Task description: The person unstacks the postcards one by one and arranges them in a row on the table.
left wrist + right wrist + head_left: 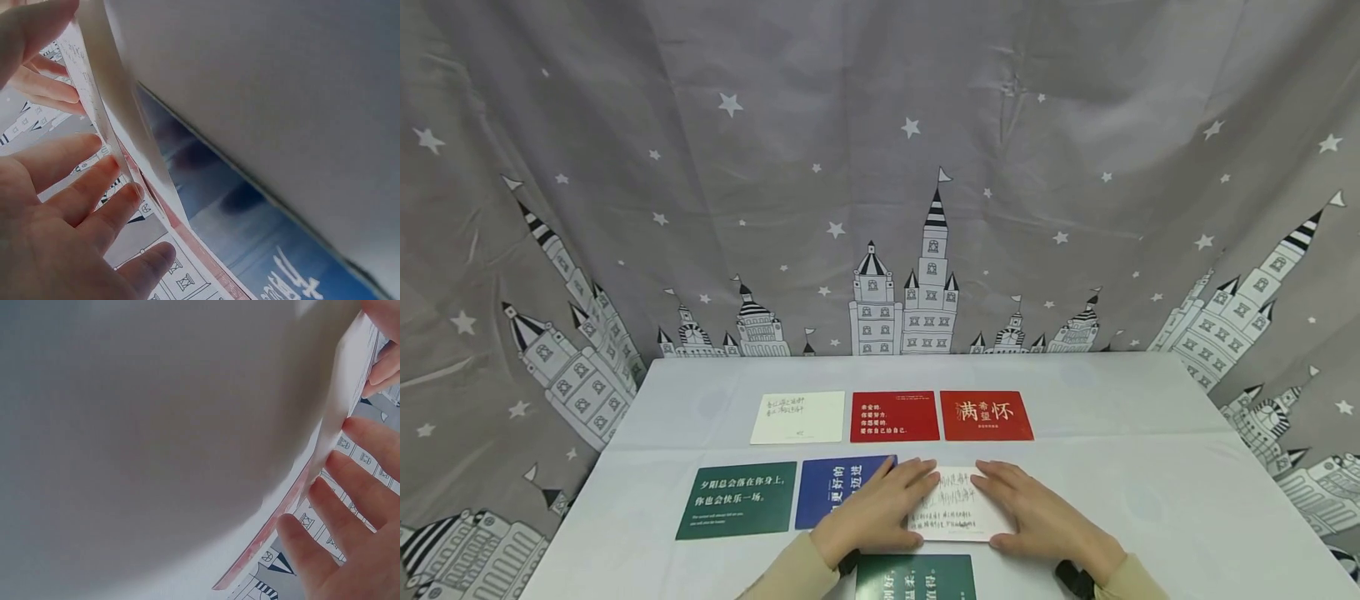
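A white card (955, 504) with handwritten lines lies on the white table between both hands. My left hand (880, 504) touches its left edge, fingers stretched forward and thumb near the lower left corner. At the opposite edge rests my right hand (1041, 512), its fingers also extended, with the thumb by the lower right corner. Both wrist views show straight fingertips along the card's edge, the card (94, 75) seen nearly side-on. Partly under the left hand is a blue card (835, 492) with white print. Just below the white card lies a green card (917, 577), cut off by the frame.
Along the back sit a cream card (797, 417) with handwriting, a red card (895, 417) and another red card (987, 415). A green card (737, 500) lies at the left of the middle row. Behind the table (1150, 400) hangs a grey castle-print curtain (850, 100).
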### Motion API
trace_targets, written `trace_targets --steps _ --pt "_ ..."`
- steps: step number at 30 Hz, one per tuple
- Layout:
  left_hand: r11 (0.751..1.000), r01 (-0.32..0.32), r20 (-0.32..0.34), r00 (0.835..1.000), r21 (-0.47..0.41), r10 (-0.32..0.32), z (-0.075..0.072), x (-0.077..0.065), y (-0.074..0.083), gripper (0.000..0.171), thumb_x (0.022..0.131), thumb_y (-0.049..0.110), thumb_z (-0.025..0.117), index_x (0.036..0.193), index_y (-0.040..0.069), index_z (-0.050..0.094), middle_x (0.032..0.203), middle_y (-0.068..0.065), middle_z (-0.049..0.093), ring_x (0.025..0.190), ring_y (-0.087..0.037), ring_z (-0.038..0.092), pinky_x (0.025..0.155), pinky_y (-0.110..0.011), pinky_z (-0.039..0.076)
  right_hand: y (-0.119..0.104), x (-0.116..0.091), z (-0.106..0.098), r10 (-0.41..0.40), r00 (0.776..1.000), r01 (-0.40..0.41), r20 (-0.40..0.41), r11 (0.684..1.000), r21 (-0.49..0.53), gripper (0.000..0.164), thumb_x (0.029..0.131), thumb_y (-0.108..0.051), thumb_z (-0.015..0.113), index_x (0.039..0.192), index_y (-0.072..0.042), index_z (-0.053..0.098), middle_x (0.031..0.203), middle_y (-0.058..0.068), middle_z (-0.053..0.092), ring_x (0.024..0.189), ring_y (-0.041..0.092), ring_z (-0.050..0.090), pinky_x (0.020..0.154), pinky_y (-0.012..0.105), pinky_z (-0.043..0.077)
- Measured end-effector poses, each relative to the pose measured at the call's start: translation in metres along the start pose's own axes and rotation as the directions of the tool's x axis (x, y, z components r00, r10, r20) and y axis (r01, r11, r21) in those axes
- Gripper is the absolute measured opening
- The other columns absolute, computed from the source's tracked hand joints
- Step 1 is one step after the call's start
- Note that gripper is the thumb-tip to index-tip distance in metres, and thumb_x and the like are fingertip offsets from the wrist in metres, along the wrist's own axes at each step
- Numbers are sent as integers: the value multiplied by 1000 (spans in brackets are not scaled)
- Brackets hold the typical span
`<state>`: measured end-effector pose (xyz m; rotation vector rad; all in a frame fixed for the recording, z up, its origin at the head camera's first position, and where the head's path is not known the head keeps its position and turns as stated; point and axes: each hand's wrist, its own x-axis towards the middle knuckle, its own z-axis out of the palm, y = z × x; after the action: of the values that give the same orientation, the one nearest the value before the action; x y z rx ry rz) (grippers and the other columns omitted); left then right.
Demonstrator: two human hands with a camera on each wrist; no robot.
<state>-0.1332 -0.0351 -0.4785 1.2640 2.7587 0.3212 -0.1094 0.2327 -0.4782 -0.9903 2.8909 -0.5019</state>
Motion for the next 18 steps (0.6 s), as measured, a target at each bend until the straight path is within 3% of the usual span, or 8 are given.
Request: trace_targets --steps 11,18 --pt "1000 22 11 1000 14 -22 1 11 -5 80 77 39 78 145 12 44 150 -2 36 138 -22 31 111 -51 23 10 9 -3 9 999 -9 40 1000 11 71 76 -28 78 136 -4 52 143 12 43 130 32 40 103 49 38" --pt "999 36 21 999 -7 -35 -1 14 -8 80 78 38 78 145 11 43 150 -4 36 138 -23 31 111 -53 23 14 14 -3 -15 1000 15 20 1000 17 71 74 -26 79 135 -2 53 142 15 44 129 34 41 101 50 39"
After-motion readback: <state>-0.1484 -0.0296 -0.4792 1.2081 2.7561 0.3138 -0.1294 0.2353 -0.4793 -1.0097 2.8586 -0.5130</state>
